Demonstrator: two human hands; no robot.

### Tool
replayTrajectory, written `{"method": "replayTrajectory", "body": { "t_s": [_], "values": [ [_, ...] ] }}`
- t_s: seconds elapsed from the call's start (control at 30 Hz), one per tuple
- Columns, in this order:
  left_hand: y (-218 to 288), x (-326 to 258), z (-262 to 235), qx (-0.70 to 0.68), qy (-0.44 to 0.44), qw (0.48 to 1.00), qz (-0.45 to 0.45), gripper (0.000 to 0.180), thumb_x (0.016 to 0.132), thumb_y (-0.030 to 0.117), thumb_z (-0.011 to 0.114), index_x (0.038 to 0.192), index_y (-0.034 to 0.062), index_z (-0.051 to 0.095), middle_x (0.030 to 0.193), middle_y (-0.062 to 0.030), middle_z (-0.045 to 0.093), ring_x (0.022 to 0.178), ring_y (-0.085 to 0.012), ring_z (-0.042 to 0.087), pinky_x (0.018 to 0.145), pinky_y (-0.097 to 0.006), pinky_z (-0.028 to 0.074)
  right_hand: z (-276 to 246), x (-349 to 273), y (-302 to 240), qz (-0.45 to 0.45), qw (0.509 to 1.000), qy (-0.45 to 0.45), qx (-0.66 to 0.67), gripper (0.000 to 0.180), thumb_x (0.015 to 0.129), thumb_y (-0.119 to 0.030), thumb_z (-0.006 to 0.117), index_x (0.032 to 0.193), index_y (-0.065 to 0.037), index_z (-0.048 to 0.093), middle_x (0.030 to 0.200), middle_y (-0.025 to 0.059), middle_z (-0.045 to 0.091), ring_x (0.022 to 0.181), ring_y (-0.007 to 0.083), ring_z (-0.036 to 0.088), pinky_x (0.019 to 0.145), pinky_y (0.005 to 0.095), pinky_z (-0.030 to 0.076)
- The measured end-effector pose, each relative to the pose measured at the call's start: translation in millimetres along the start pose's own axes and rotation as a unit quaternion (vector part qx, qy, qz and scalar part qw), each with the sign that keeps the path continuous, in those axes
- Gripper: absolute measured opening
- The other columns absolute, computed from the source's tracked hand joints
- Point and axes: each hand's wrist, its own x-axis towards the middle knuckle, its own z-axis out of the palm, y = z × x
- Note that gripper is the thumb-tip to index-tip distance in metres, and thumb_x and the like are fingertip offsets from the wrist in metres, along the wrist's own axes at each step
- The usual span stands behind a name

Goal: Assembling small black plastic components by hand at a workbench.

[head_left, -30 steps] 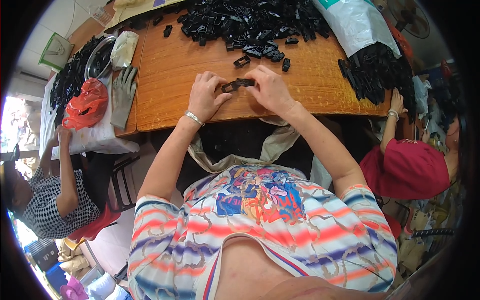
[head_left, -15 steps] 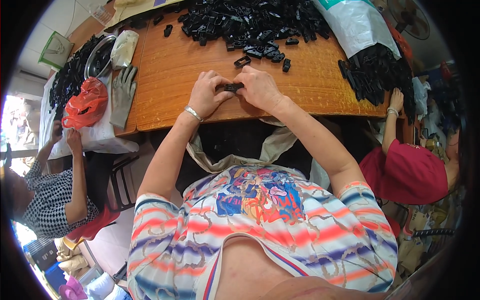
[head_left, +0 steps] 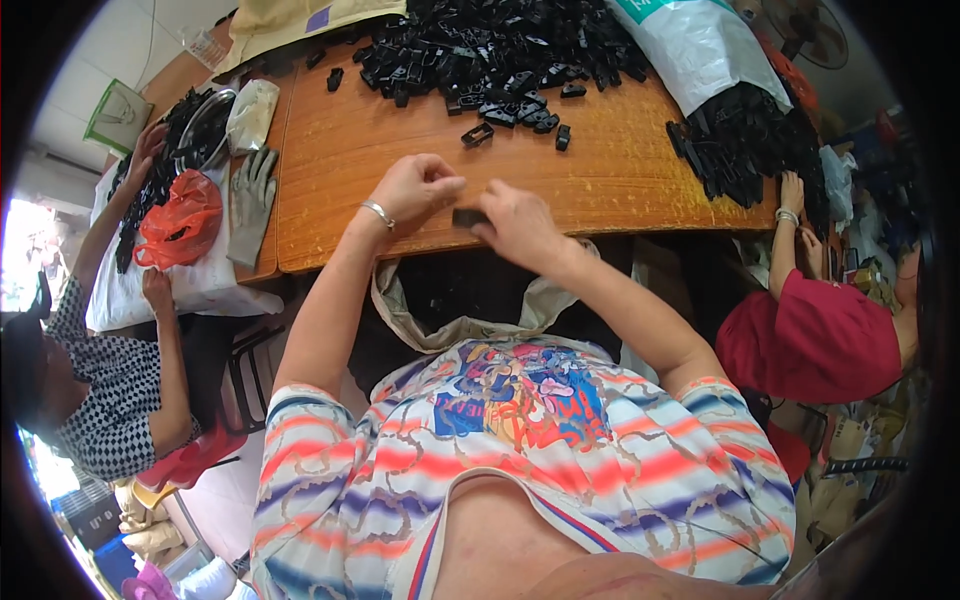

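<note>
Left hand [head_left: 415, 188] is curling its fingers shut, empty as far as I can tell, just left of the small black plastic part [head_left: 470, 217]. Right hand [head_left: 517, 226] is pinching that part at the desk [head_left: 330, 170] edge, so it could easily be slipping off into the open cloth bag [head_left: 470, 300] below.
</note>
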Motion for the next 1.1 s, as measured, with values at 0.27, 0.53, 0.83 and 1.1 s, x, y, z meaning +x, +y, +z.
{"method": "replayTrajectory", "body": {
  "t_s": [0.27, 0.53, 0.83, 1.1],
  "values": [
    [11.7, 47.1, 30.4, 0.207, 0.246, 0.925, 0.201, 0.041, 0.075, 0.017, 0.077, 0.111, 0.0053, 0.063, 0.098, -0.0124, 0.065, 0.097, -0.0314, 0.058, 0.09, -0.04, 0.047, 29.2, -69.3, -17.2, -0.05, 0.996, -0.035, 0.057, 0.032, 0.072, -0.018, 0.078, 0.098, -0.006, 0.064, 0.091, 0.0126, 0.059, 0.077, 0.033, 0.065, 0.065, 0.0426, 0.052],
    [2.1, 33.9, 36.8, 0.243, 0.277, 0.907, 0.204, 0.037, 0.079, 0.019, 0.073, 0.11, 0.0038, 0.061, 0.102, -0.0151, 0.064, 0.097, -0.0333, 0.06, 0.086, -0.04, 0.049, -37.0, -23.8, 56.9, -0.01, 0.983, 0.181, 0.034, 0.009, 0.08, -0.013, 0.069, 0.086, -0.006, 0.067, 0.084, 0.0123, 0.065, 0.079, 0.0317, 0.065, 0.068, 0.0391, 0.052],
    [25.8, -6.9, 57.5, 0.235, 0.218, 0.919, 0.229, 0.04, 0.08, 0.011, 0.066, 0.117, 0.0048, 0.055, 0.101, -0.0156, 0.061, 0.096, -0.034, 0.06, 0.083, -0.041, 0.049, -44.2, 24.9, 100.9, 0.168, 0.964, 0.178, -0.104, 0.033, 0.081, -0.02, 0.072, 0.109, -0.008, 0.062, 0.101, 0.0166, 0.063, 0.091, 0.0381, 0.065, 0.077, 0.0456, 0.053],
    [22.6, 8.2, 31.6, 0.366, 0.209, 0.862, 0.283, 0.034, 0.072, -0.002, 0.063, 0.104, 0.0098, 0.065, 0.107, -0.0112, 0.055, 0.102, -0.031, 0.052, 0.083, -0.038, 0.05, -58.2, 20.5, 91.5, 0.146, 0.986, 0.067, 0.043, 0.028, 0.087, -0.018, 0.061, 0.112, -0.005, 0.063, 0.083, 0.014, 0.067, 0.074, 0.0304, 0.067, 0.067, 0.04, 0.054]
  ]
}}
